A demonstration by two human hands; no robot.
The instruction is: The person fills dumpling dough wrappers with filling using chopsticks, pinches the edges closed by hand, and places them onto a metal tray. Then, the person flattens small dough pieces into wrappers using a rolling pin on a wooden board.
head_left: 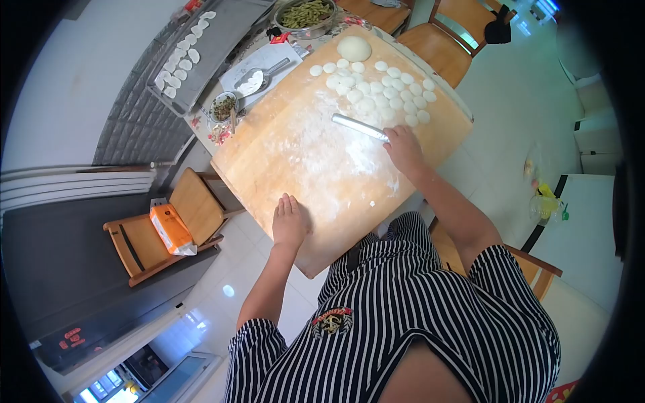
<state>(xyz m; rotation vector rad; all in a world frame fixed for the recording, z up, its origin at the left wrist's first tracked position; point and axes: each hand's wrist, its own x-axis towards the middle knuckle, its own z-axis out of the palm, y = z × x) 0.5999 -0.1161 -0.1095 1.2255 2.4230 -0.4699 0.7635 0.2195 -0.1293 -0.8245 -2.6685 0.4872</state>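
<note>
My right hand (404, 151) is closed around the handle end of a knife (359, 126), whose shiny blade points left over the floured wooden board (259, 161). My left hand (289, 220) rests flat on the board's near left edge, fingers stretched out and holding nothing. Beyond the knife lie several small flattened dough pieces (396, 103), some overlapping. A larger round ball of dough (354, 48) sits at the board's far edge. White flour (322, 144) is smeared across the board's middle.
Left of the board are a bowl of filling (224, 106), a metal scoop with flour (250, 82) and a long tray (211, 50) with a row of dumplings. A basin of green pods (306, 15) stands behind. Chairs (447, 50) surround the table; one holds an orange package (172, 230).
</note>
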